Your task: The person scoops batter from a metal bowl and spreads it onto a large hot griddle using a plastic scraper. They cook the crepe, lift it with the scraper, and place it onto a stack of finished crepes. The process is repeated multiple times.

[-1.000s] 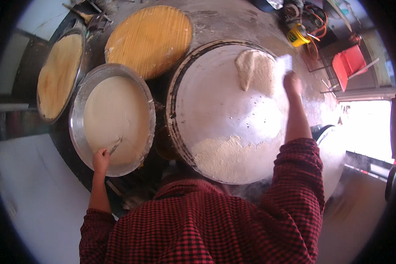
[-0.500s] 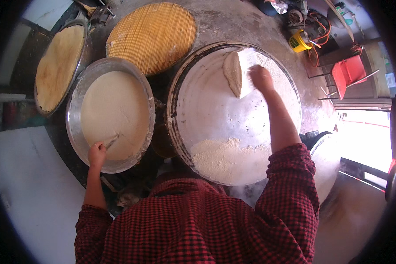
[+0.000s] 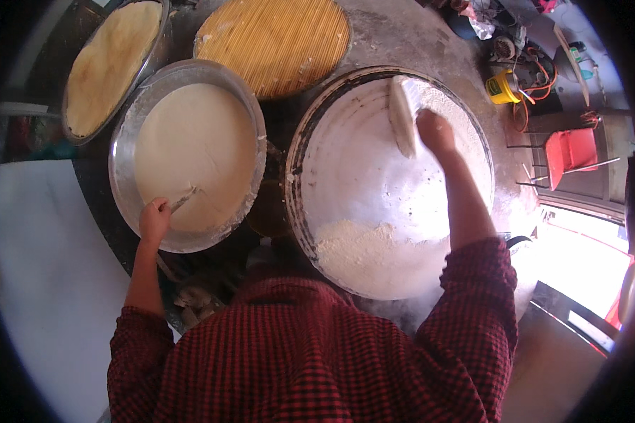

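Observation:
My left hand [image 3: 155, 218] is closed on the handle of a ladle-like utensil [image 3: 183, 199], whose far end is sunk in pale batter [image 3: 190, 141]. The batter fills a large metal basin [image 3: 123, 176]. Over the far right part of a big round griddle [image 3: 360, 169], my right hand [image 3: 436, 132] grips a flat, pale scraper [image 3: 406, 113]. Batter coats the scraper's left side, and its lower edge is at the griddle surface. A thin, crumbly-edged batter layer [image 3: 356, 254] covers the griddle's near part, with more along its far right edge.
Beyond the basin lies a round slatted mat [image 3: 275, 46]. A pan with a large flatbread [image 3: 109, 67] stands far left. To the right are a yellow bucket [image 3: 502, 87], an orange hose [image 3: 543, 90] and a red chair [image 3: 570, 155]. A white surface [image 3: 42, 282] is at left.
My right hand has turned the scraper more on edge, and less of the batter lump shows on it. My left hand keeps its hold on the utensil. The whole view has shifted slightly.

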Demonstrator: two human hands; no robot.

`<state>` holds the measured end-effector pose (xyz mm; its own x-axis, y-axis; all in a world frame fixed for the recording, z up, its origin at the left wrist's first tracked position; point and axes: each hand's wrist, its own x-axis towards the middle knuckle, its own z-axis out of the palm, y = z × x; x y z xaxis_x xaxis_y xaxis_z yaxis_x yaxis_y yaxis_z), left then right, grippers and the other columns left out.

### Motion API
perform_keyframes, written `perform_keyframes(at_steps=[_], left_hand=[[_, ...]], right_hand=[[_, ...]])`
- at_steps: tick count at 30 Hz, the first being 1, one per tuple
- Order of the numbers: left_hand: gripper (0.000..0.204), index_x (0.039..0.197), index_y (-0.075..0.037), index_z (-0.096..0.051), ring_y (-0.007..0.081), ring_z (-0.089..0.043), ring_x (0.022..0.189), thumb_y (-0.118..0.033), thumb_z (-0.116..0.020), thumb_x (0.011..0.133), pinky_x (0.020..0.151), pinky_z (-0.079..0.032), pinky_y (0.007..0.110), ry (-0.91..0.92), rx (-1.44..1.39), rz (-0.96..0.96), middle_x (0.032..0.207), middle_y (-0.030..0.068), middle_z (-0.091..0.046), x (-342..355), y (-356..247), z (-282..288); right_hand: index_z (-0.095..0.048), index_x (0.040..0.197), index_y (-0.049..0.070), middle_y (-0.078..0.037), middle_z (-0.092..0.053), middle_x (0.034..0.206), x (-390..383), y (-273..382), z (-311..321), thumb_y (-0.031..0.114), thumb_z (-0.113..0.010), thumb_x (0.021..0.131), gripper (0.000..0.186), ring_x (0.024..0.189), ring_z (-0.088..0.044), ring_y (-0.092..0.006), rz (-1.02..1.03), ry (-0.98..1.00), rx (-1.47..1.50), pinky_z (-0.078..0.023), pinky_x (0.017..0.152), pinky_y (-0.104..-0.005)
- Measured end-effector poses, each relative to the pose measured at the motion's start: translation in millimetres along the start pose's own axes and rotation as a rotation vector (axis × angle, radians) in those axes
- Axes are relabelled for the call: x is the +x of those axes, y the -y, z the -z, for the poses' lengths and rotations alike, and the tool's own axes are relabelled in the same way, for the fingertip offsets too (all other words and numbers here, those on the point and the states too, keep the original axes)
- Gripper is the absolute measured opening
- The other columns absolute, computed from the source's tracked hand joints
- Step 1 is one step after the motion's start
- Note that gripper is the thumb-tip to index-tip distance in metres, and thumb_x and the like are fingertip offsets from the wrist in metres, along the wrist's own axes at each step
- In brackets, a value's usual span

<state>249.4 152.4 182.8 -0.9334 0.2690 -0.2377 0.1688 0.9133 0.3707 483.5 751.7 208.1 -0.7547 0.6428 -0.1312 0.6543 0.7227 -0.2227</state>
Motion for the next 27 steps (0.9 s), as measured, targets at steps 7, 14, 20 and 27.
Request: perform_keyframes(at_steps=[7, 14, 20, 27], left_hand=[[0.017, 0.088, -0.004, -0.063, 0.0291, -0.062, 0.071, -0.013, -0.056, 0.075, 0.064, -0.047, 0.034, 0.024, -0.031, 0.055, 0.076, 0.0154, -0.063, -1.4, -6.9, 7.7], [0.017, 0.088, -0.004, -0.063, 0.0286, -0.062, 0.071, -0.014, -0.057, 0.075, 0.064, -0.047, 0.034, -0.071, 0.022, -0.09, 0.076, 0.0154, -0.062, -16.6, -17.5, 6.4], [0.018, 0.088, -0.004, -0.063, 0.0306, -0.061, 0.072, -0.016, -0.056, 0.076, 0.063, -0.047, 0.036, -0.011, 0.019, -0.044, 0.076, 0.0158, -0.062, -14.9, -26.7, 10.8], [0.019, 0.088, -0.006, -0.063, 0.03, -0.062, 0.074, -0.018, -0.056, 0.077, 0.065, -0.047, 0.036, -0.061, 0.077, -0.099, 0.077, 0.0149, -0.063, -12.3, -22.2, 10.7]], right_hand=[[-0.058, 0.1, 0.01, -0.021, -0.06, 0.097, 2.2, -53.0, 19.8, 0.024, -0.037, 0.085, 0.03, 0.092, -0.057, -0.0371, -0.248, -0.138, -0.096, -0.044, 0.079, -0.0452], [-0.057, 0.108, 0.013, -0.016, -0.058, 0.108, 55.8, -73.1, 14.0, 0.031, -0.039, 0.085, 0.035, 0.102, -0.056, -0.0338, -0.38, -0.076, -0.197, -0.044, 0.085, -0.044], [-0.059, 0.089, 0.013, -0.016, -0.062, 0.091, -12.2, 34.3, -7.0, 0.026, -0.04, 0.084, 0.024, 0.086, -0.059, -0.0346, 0.139, 0.052, -0.051, -0.046, 0.074, -0.0434], [-0.056, 0.092, 0.008, -0.02, -0.061, 0.089, -28.7, 42.3, 17.5, 0.027, -0.033, 0.089, 0.03, 0.084, -0.058, -0.0384, -0.015, -0.015, -0.166, -0.045, 0.075, -0.0471]])
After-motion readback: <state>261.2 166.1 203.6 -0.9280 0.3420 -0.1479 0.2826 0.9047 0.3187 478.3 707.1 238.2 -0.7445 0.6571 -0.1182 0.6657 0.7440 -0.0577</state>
